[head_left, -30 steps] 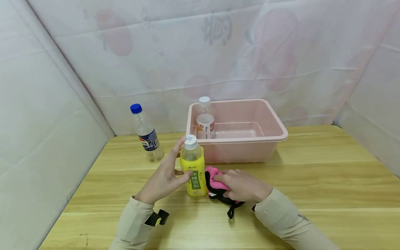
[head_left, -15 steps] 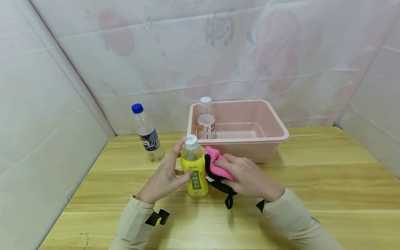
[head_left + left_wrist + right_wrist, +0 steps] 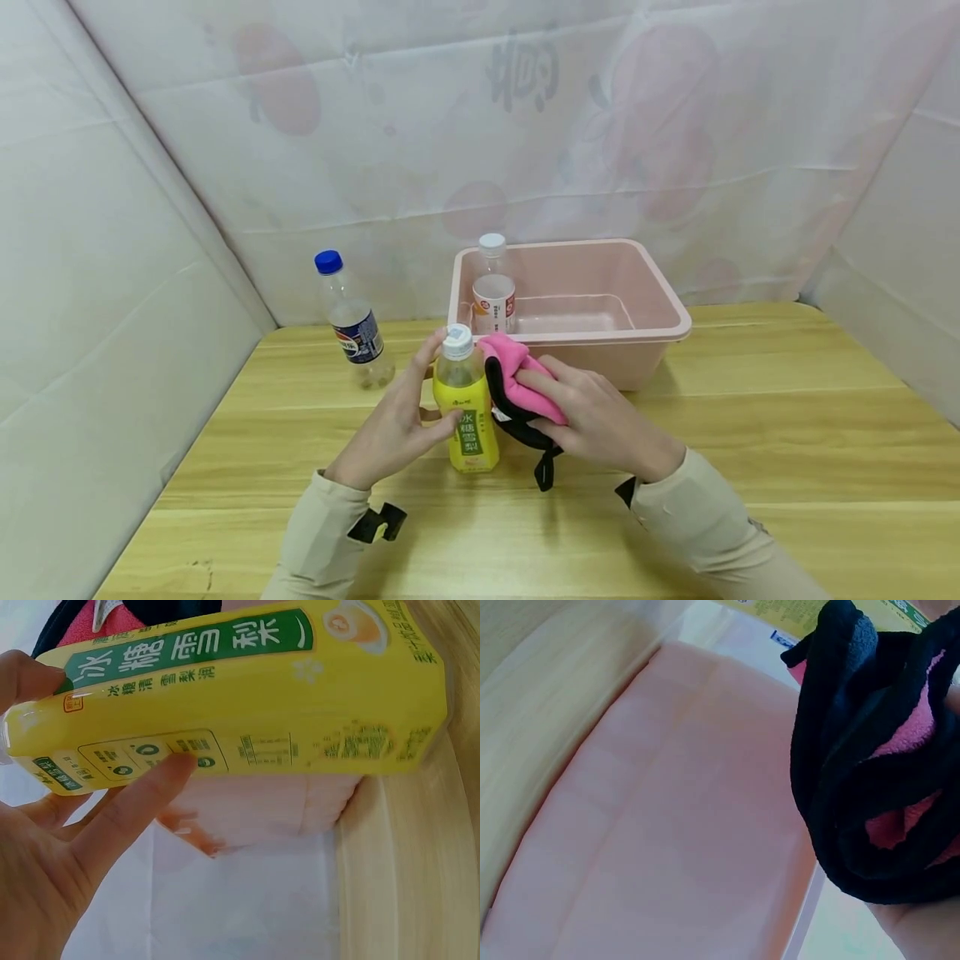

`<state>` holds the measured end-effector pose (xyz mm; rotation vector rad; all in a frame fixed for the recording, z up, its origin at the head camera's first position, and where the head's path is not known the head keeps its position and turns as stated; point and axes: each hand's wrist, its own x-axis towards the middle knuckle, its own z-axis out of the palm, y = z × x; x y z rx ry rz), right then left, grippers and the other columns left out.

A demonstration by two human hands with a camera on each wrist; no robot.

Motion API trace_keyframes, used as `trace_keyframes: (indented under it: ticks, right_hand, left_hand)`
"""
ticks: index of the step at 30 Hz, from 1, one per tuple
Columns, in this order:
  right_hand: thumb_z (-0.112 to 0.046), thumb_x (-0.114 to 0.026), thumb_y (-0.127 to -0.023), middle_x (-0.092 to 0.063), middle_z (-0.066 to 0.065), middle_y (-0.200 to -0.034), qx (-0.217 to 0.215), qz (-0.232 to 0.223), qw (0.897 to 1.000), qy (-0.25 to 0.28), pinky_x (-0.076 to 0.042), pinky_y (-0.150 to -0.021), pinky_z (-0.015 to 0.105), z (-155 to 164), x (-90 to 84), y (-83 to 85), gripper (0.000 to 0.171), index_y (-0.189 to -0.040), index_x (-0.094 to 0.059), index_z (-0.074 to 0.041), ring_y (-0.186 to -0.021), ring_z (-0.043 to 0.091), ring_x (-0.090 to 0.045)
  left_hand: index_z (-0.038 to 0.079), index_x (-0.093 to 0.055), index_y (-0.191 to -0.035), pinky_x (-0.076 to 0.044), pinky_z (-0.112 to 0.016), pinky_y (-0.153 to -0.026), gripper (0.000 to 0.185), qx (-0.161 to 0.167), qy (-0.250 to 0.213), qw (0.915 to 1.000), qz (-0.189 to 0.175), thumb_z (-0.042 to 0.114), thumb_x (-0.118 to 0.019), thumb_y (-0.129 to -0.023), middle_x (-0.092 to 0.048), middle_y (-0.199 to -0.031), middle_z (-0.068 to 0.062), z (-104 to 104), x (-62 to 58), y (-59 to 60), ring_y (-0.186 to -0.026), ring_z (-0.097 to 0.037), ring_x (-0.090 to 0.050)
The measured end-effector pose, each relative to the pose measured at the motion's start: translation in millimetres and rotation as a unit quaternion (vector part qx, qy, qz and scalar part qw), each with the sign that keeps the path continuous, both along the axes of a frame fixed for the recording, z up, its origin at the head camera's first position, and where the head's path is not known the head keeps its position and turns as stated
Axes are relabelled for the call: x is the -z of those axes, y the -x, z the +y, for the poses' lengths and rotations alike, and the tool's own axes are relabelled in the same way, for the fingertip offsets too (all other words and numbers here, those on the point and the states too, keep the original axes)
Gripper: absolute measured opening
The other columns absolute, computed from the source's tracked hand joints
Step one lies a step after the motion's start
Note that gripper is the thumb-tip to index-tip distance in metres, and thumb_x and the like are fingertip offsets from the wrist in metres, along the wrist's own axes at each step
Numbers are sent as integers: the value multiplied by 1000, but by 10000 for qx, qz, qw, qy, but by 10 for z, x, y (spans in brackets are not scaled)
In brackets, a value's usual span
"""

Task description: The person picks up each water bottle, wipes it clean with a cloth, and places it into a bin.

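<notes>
Left hand [image 3: 397, 429]: fingers and thumb round the yellow bottle [image 3: 471, 425], upright;
Right hand [image 3: 603, 421]: grips a bunched cloth [image 3: 517, 379]; cloth at the yellow bottle's right side, seemingly touching;
Blue-capped bottle [image 3: 357, 335]: stands on the table [image 3: 285, 417], left;
Pink tub [image 3: 637, 337]: behind the yellow bottle; clear bottle [image 3: 493, 302] inside, left end.

Pink tub [image 3: 600, 354] behind yellow bottle [image 3: 471, 425]; room rightward

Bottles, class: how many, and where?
3: blue-capped bottle left of the pink tub, white-capped bottle inside it, yellow bottle in the left hand; the tub may hide more.
</notes>
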<state>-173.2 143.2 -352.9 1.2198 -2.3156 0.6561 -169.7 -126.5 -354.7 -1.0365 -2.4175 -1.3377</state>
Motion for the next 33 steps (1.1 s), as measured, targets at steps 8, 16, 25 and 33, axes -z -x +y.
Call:
trace_keyframes:
  ticks: [8,16,25,33]
  right_hand:
    - [-1,-84,-77,-58,2,-96,50,-303,9986,-435,-52,-57,30,105,-41,16,51,-124,-65,-4,-69,13,-52]
    - [-5,-83,-78,-58,-2,-90,407,-1138,9838,-1325,-52,-60,32,233,-25,69,58,-133,-63,-5,-72,14,-54]
    - [-4,-81,-80,-67,6,-109,575,-1625,9709,-1661,-58,-81,49,282,-6,95,50,-127,-66,-8,-97,27,-64]
    - [-7,-80,-81,-66,11,-124,631,-1938,9619,-1820,-56,-88,54,290,12,109,58,-137,-63,-9,-110,32,-63]
  left_hand:
    - [13,-17,-155,-62,-32,-58,105,260,-687,9938,838,-18,-74,-72,-43,-138,-31,-133,-30,55,-111,-51,-59]
    - [-4,-10,-139,-64,-33,-66,99,517,-1551,9835,774,-25,-72,-65,-55,-127,-15,-415,-216,23,-102,-16,-65]
    - [3,0,-151,-63,-32,-71,103,633,-1963,9767,598,-17,-66,-75,-50,-136,-4,-543,-227,65,-102,-16,-66]
    - [18,-21,-140,-61,-31,-82,88,575,-3164,9465,278,-9,-79,-79,-55,-127,-13,-512,-140,136,-105,-22,-65]
